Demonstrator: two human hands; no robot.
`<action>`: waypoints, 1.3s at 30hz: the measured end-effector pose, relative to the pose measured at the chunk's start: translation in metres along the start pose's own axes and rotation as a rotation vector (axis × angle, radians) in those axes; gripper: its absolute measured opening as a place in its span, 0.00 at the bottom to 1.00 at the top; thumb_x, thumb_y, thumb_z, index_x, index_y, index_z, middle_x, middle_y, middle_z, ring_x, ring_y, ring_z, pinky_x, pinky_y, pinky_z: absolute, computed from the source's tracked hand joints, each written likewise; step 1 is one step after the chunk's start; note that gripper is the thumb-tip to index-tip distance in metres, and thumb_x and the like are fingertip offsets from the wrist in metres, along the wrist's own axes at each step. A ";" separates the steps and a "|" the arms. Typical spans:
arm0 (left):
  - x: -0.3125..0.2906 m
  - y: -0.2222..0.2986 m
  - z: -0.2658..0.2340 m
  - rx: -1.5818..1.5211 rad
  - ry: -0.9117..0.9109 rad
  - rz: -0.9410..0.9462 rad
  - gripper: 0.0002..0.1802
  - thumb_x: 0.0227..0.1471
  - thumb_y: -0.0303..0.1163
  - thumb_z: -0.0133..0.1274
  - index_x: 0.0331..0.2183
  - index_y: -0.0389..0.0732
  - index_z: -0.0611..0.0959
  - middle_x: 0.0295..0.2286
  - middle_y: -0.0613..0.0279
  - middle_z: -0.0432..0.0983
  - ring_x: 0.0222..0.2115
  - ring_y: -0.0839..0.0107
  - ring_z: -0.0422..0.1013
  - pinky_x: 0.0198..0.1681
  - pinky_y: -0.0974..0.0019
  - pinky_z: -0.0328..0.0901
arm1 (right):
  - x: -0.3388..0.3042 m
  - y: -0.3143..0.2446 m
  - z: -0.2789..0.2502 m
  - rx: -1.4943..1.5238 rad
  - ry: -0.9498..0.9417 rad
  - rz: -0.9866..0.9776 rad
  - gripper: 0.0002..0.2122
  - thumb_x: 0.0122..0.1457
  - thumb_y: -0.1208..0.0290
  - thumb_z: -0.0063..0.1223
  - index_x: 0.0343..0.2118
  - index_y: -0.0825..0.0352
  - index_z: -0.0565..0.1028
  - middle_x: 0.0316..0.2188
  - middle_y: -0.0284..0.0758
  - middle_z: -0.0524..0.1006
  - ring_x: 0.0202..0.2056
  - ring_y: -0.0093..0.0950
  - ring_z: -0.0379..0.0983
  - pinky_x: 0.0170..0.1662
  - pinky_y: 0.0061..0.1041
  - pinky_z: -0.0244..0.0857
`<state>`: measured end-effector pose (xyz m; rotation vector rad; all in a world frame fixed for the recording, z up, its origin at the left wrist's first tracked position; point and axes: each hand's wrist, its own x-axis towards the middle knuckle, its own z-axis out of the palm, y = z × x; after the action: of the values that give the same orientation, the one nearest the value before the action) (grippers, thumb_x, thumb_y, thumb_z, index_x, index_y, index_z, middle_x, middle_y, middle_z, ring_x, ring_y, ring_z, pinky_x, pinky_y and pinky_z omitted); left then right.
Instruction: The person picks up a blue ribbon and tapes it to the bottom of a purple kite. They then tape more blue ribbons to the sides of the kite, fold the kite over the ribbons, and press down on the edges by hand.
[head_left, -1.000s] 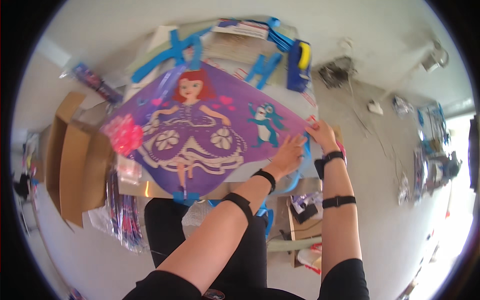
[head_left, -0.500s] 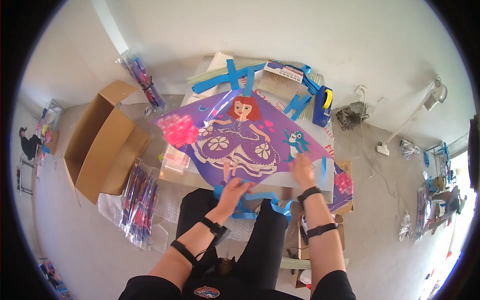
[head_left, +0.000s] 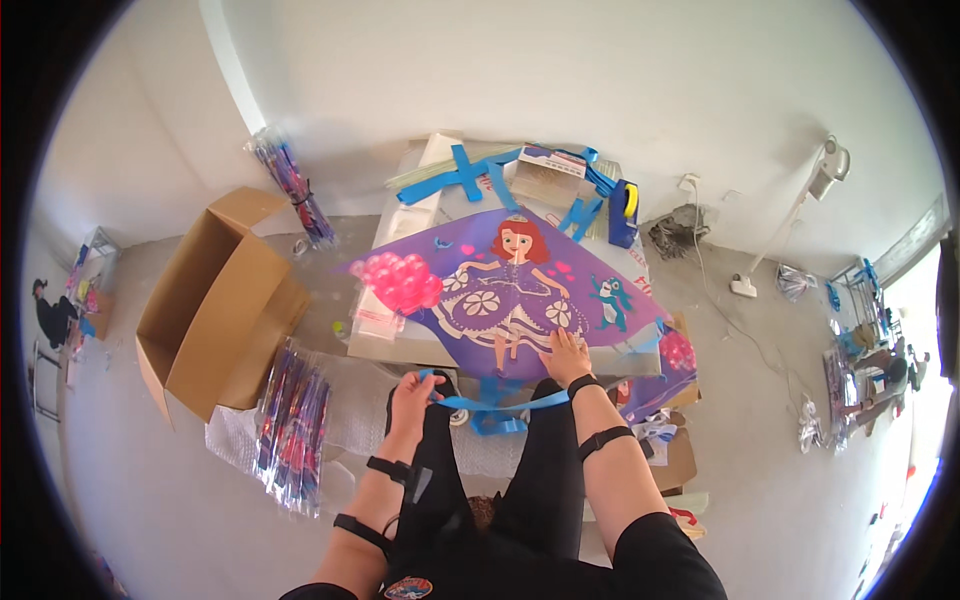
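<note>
A purple diamond kite [head_left: 520, 282], printed with a red-haired princess figure and pink balloons, lies across the table with its lower tip toward me. My right hand [head_left: 566, 356] rests on the kite's lower right side, with its fingers spread flat. Off the table's front edge, above my knee, my left hand [head_left: 412, 396] pinches a blue ribbon [head_left: 505, 406]. From there the ribbon runs right, over my lap, to beside my right wrist. More blue ribbon hangs in loops between my knees under the kite's lower tip.
On the table [head_left: 400, 345] are thin rods with blue strips, a small box [head_left: 550, 175] and a blue tape dispenser [head_left: 624, 214]. An open cardboard box [head_left: 215, 310] and bagged kites [head_left: 292, 430] stand left. Another purple kite [head_left: 672, 372] hangs right; a white lamp [head_left: 828, 170] stands beyond.
My left hand has moved left, off the kite's lower tip, drawing the ribbon out. My right hand has come left and down onto the kite. The kite appears farther right as the view shifted.
</note>
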<state>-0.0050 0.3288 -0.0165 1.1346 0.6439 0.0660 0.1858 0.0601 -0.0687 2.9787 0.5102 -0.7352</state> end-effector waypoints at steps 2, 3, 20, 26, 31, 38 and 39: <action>0.018 0.010 -0.024 -0.019 0.025 -0.018 0.07 0.57 0.35 0.49 0.33 0.42 0.75 0.33 0.62 0.77 0.23 0.79 0.69 0.30 0.74 0.64 | -0.003 -0.008 -0.006 -0.008 -0.030 0.040 0.31 0.61 0.48 0.36 0.63 0.61 0.51 0.65 0.35 0.47 0.65 0.34 0.44 0.64 0.45 0.39; 0.025 0.015 -0.034 -0.022 0.030 -0.023 0.07 0.57 0.35 0.49 0.34 0.42 0.76 0.32 0.63 0.78 0.23 0.80 0.70 0.28 0.75 0.63 | -0.003 -0.012 -0.008 -0.010 -0.046 0.067 0.31 0.61 0.48 0.36 0.63 0.60 0.52 0.65 0.35 0.47 0.65 0.34 0.44 0.64 0.46 0.39; 0.186 0.041 -0.136 0.274 0.071 -0.116 0.11 0.54 0.39 0.53 0.32 0.40 0.77 0.26 0.67 0.76 0.21 0.79 0.68 0.22 0.74 0.59 | 0.031 -0.032 -0.026 -0.022 -0.154 0.242 0.29 0.60 0.49 0.39 0.61 0.59 0.56 0.64 0.33 0.51 0.64 0.33 0.46 0.63 0.46 0.42; 0.229 0.028 -0.144 0.835 0.072 0.217 0.13 0.47 0.33 0.56 0.24 0.33 0.73 0.37 0.49 0.75 0.32 0.59 0.71 0.36 0.58 0.66 | 0.028 -0.034 -0.019 -0.037 -0.139 0.273 0.28 0.60 0.50 0.39 0.60 0.61 0.57 0.64 0.35 0.52 0.64 0.34 0.48 0.63 0.46 0.43; 0.263 0.010 -0.151 1.190 -0.117 0.512 0.13 0.44 0.31 0.57 0.21 0.33 0.73 0.54 0.41 0.60 0.53 0.45 0.58 0.54 0.52 0.57 | 0.026 -0.047 -0.022 -0.048 -0.120 0.293 0.27 0.60 0.51 0.40 0.58 0.62 0.61 0.62 0.37 0.56 0.63 0.36 0.49 0.63 0.47 0.43; 0.279 0.006 -0.144 1.315 -0.229 0.331 0.11 0.45 0.34 0.57 0.26 0.35 0.78 0.59 0.47 0.51 0.60 0.50 0.48 0.56 0.40 0.50 | 0.031 -0.060 -0.021 -0.045 -0.169 0.377 0.26 0.59 0.52 0.44 0.55 0.66 0.64 0.61 0.38 0.58 0.63 0.37 0.50 0.62 0.48 0.45; 0.281 0.005 -0.142 1.314 -0.229 0.322 0.11 0.45 0.34 0.57 0.26 0.35 0.78 0.59 0.47 0.51 0.60 0.50 0.48 0.56 0.40 0.50 | 0.035 -0.061 -0.019 -0.063 -0.141 0.425 0.26 0.59 0.53 0.44 0.55 0.66 0.65 0.61 0.39 0.58 0.62 0.37 0.51 0.62 0.47 0.45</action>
<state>0.1543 0.5501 -0.1745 2.4631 0.2309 -0.2516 0.2034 0.1306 -0.0651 2.8002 -0.1053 -0.8502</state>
